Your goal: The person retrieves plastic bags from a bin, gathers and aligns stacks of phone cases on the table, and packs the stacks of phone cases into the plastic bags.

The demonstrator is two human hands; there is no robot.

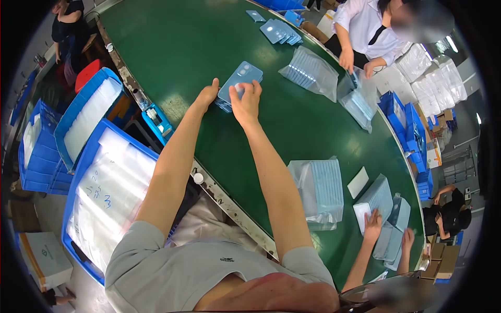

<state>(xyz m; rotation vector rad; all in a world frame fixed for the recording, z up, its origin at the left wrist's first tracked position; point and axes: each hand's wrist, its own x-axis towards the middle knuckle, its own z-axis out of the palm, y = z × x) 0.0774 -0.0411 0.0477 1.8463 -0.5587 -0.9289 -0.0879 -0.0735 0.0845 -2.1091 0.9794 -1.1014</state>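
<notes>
On the green table, a stack of light-blue phone-shaped pieces (pixel 246 72) with camera cutouts lies between my hands. My left hand (pixel 207 95) is at the stack's left side, thumb raised; its other fingers are largely hidden. My right hand (pixel 246 103) rests against the stack's near right side with fingers bent over the top piece. Something small and white shows by its fingertips, too small to name. Up the table lies a fanned group of similar pieces (pixel 282 32). Clear bags of stacked pieces lie to the right, one (pixel 308 70) farther up and one (pixel 318 190) nearer.
The green table (pixel 156 47) has a metal edge. Blue bins with white bags (pixel 112 193) stand at left beside a tape dispenser (pixel 156 121). A co-worker's hands (pixel 346 58) hold a bag across the table; another's hands (pixel 372 225) handle bagged pieces at lower right.
</notes>
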